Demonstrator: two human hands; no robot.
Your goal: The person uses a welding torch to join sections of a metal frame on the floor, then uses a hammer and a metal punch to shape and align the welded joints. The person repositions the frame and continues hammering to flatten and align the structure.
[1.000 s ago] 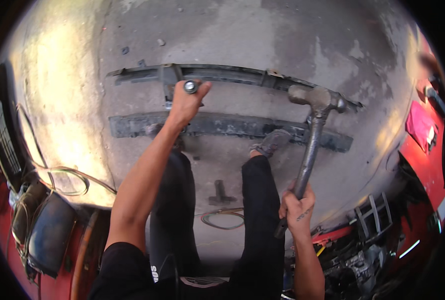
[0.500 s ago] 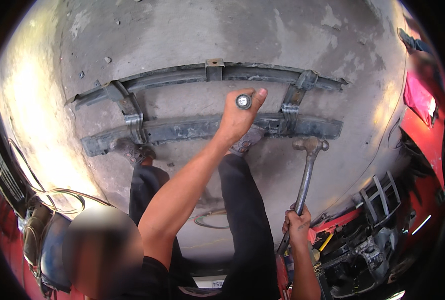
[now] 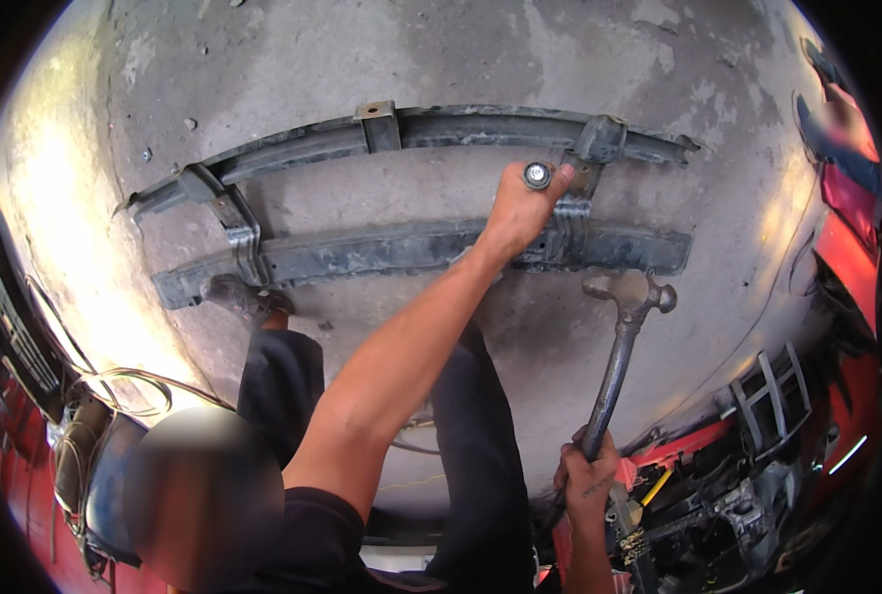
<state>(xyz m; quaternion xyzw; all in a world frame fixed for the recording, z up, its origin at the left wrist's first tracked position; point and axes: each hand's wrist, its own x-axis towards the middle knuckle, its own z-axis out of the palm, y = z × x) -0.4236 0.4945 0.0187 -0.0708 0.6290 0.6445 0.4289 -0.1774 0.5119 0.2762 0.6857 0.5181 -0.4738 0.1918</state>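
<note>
Bare concrete floor [image 3: 659, 69] fills the upper and middle frame, open room above the two leaf springs; clutter crowds the edges: red machinery [image 3: 837, 257] at right, a black metal frame [image 3: 773, 391] lower right, wires and dark parts [image 3: 74, 416] lower left. Floor is grey, patchy, sunlit at left. Our left hand [image 3: 520, 203] is closed around a round-headed steel punch [image 3: 537, 175], upper centre, set against the clamp [image 3: 579, 198] joining the upper spring [image 3: 461, 129] and lower spring [image 3: 411, 249]. Our right hand [image 3: 589, 475], lower right of centre, is clenched on a hammer [image 3: 619, 346], head raised just below the lower spring. Springs are dark, rusty, flat, curved.
</note>
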